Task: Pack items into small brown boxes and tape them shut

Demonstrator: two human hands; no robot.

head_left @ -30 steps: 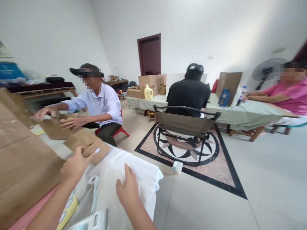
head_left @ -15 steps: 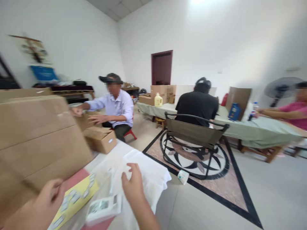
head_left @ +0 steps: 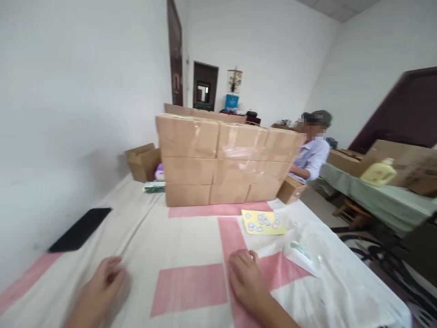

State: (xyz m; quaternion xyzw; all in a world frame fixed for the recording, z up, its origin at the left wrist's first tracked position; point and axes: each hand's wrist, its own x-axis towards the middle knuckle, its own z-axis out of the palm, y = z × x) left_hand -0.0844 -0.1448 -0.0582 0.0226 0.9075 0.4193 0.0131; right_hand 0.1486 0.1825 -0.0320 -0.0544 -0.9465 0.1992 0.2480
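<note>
Yellow card [head_left: 264, 222] beyond R hand [head_left: 246, 277], well apart f/ L hand [head_left: 99, 287].

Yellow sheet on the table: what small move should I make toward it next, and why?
Perhaps ease your right hand forward to the near edge of the yellow sheet: it lies just beyond that hand, and your left hand is farther off. I see nothing held in either hand.

This looks like a home room doubling as a workroom. A wall of brown cardboard [head_left: 228, 168] stands on the cloth-covered near counter [head_left: 191, 237], with a draped counter [head_left: 368, 196] at right; a picture scroll [head_left: 235, 81] hangs on the far wall [head_left: 273, 54].
</note>
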